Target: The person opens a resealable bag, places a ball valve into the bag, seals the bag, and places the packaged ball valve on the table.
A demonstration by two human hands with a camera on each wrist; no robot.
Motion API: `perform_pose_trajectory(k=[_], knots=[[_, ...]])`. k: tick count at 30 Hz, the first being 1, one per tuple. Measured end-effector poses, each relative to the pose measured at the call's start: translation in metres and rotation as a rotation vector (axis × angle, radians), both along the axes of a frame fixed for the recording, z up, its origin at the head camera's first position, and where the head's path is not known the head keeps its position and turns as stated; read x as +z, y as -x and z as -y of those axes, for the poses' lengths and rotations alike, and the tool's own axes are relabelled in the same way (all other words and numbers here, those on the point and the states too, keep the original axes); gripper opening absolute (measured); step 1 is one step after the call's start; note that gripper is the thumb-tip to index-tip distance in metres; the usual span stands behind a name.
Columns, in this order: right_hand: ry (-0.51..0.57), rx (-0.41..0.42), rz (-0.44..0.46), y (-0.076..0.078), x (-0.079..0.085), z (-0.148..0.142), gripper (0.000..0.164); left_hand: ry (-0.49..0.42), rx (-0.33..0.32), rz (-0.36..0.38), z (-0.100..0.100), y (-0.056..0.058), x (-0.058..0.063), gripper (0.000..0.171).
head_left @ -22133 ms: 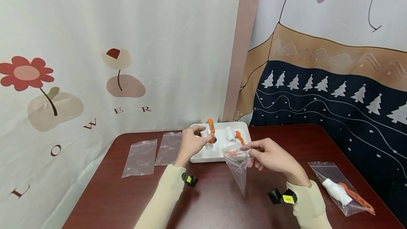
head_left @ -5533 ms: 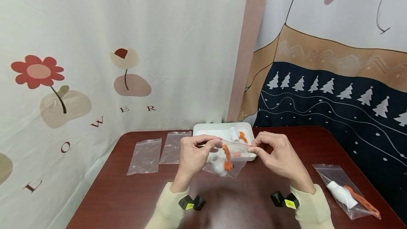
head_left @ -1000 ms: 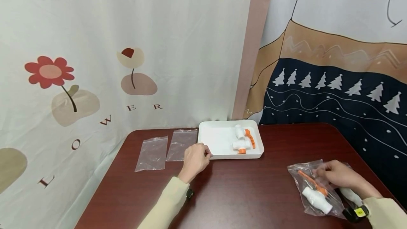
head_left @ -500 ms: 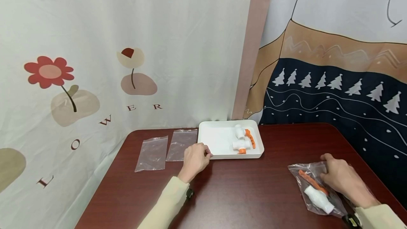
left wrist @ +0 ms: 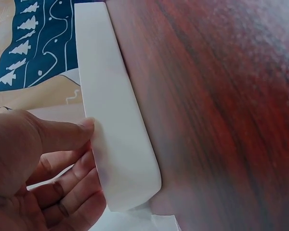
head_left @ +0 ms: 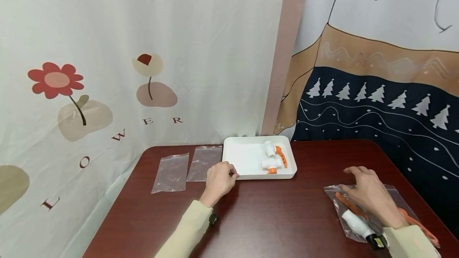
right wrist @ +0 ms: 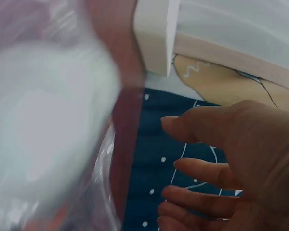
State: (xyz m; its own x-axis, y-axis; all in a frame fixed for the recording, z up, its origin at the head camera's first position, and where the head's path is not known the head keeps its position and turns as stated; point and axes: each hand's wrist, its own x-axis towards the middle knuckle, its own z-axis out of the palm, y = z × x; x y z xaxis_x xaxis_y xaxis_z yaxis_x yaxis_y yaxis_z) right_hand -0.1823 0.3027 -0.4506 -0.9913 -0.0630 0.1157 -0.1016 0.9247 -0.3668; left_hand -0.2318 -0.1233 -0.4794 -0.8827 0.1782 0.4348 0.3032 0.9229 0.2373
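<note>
My left hand (head_left: 220, 178) pinches the near rim of a white tray (head_left: 244, 158), thumb on the edge in the left wrist view (left wrist: 116, 115). Inside the tray's right half lie two white plastic valves with orange handles, one (head_left: 270, 149) behind the other (head_left: 269, 164). My right hand (head_left: 371, 194) hovers at the table's right side, fingers apart and holding nothing. Below it lies a clear zip bag (head_left: 330, 192) with a white valve (head_left: 356, 223) inside, partly hidden by the wrist. Another filled bag (head_left: 396, 196) lies to its right, mostly covered by hand and sleeve.
Two flat clear zip bags, one (head_left: 171, 173) nearer and one (head_left: 205, 162) beside the tray, lie at the table's left. A printed curtain (head_left: 201, 51) hangs close behind the table (head_left: 272, 218).
A valve left the tray into a bag that both hands held; that bag now lies at the right. My right hand has released it and shifted up-left. My left hand stays at the tray.
</note>
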Motion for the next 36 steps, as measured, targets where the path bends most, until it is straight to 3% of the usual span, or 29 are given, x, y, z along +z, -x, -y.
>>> perform_pose_trajectory(k=[10,17,26,32,36], knots=[[0.067,0.087,-0.098,0.015,0.000,0.036,0.052,-0.014,-0.008,0.006,-0.002,0.000,-0.002,0.014],[0.084,0.111,-0.099,0.026,-0.001,0.066,0.048,-0.022,-0.018,0.012,-0.001,0.000,-0.001,0.013],[0.107,0.205,-0.153,0.038,-0.010,0.101,0.035,-0.053,-0.025,0.065,0.003,0.001,0.002,0.012],[0.107,0.252,-0.175,0.044,-0.016,0.117,0.023,-0.165,-0.088,0.127,0.011,0.003,0.004,0.011],[0.115,0.269,-0.135,0.048,-0.020,0.123,0.020,-0.256,-0.142,0.125,0.018,0.003,0.005,0.010]])
